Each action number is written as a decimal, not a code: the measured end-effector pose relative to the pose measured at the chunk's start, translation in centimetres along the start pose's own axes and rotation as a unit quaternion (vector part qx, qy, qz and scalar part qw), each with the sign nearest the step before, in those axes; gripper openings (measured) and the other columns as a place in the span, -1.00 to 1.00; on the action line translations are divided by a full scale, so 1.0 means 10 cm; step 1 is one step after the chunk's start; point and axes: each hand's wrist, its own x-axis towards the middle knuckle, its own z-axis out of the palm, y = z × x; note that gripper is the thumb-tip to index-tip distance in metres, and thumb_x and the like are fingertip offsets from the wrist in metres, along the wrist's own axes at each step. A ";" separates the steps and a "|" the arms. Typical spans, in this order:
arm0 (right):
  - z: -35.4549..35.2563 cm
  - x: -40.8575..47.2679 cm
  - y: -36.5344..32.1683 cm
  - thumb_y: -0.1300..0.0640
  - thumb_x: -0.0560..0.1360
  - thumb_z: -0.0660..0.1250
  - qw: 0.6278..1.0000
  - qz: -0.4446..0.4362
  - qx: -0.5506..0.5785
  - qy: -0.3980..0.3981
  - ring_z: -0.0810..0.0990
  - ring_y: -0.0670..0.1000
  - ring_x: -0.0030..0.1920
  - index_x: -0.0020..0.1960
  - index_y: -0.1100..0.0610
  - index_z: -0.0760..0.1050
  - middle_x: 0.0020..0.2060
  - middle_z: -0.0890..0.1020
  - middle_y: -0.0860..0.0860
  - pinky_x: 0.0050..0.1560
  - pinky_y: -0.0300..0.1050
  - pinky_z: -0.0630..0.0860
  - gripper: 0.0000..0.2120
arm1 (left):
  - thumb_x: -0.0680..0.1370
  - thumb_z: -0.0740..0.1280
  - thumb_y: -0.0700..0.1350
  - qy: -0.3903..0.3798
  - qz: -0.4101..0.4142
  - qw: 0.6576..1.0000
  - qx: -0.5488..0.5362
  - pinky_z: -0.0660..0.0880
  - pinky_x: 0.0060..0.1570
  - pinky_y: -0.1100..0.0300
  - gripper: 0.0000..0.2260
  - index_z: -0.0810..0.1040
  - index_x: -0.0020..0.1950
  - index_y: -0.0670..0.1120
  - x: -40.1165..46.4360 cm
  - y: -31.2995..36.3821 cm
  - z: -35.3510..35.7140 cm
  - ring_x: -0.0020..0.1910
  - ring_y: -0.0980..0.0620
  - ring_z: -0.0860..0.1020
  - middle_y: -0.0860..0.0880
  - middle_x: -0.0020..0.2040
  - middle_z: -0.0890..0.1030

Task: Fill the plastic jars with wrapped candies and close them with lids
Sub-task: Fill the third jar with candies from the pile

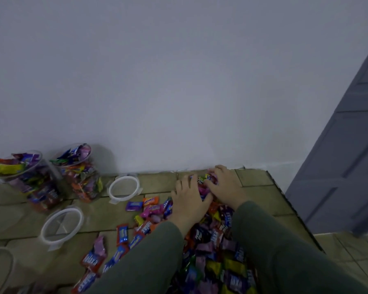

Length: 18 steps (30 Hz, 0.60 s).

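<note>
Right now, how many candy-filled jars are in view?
2: one filled jar at far left by the wall, a second filled jar right beside it. Both lack lids; another may sit cut off at bottom left.

The only view is from the person's head, looking forward and down, close over the hands and the pile of candies, with the white wall straight ahead.

"Relaxa" can be read in white letters on a red wrapper at the near left edge of the candy pile, "mentos" on an orange wrapper at the pile's far left edge, while print on the other wrappers is too blurred to read.
</note>
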 end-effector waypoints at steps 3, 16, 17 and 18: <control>0.11 0.13 0.09 -0.14 0.52 0.25 0.998 -0.044 -0.022 -0.044 0.27 0.00 0.40 0.37 0.03 0.39 0.37 0.33 -0.03 0.41 -0.03 0.25 -0.52 | 0.57 0.10 0.29 -0.050 -0.015 0.998 0.030 0.11 0.40 -0.08 -0.32 -0.03 0.58 0.03 0.08 -0.06 0.07 0.48 -0.13 0.11 -0.07 0.54 0.10; 0.40 0.19 -0.19 -0.11 0.55 0.20 0.992 -0.106 -0.069 0.021 0.54 0.01 -0.01 0.02 0.04 0.49 -0.06 0.60 -0.02 -0.06 -0.09 0.40 -0.75 | 0.52 0.39 0.01 -0.072 -0.048 0.989 -0.119 0.34 -0.01 0.18 -0.56 0.37 0.34 -0.07 0.22 -0.34 -0.13 0.20 -0.08 0.45 -0.10 0.25 0.43; 0.42 0.17 -0.21 -0.10 0.55 0.21 0.994 -0.094 -0.053 0.026 0.54 0.02 -0.05 -0.01 0.06 0.49 -0.10 0.60 -0.02 -0.07 -0.08 0.43 -0.76 | 0.53 0.39 -0.01 -0.069 -0.053 0.989 -0.122 0.34 -0.01 0.20 -0.58 0.38 0.33 -0.08 0.22 -0.35 -0.15 0.19 -0.06 0.46 -0.10 0.25 0.45; 0.43 0.16 -0.24 -0.10 0.55 0.22 0.996 -0.077 -0.032 0.027 0.55 0.02 -0.08 -0.02 0.06 0.48 -0.12 0.59 -0.02 -0.08 -0.07 0.45 -0.77 | 0.54 0.37 -0.05 -0.063 -0.059 0.988 -0.130 0.34 -0.02 0.21 -0.62 0.39 0.31 -0.08 0.20 -0.35 -0.18 0.16 -0.03 0.47 -0.09 0.24 0.47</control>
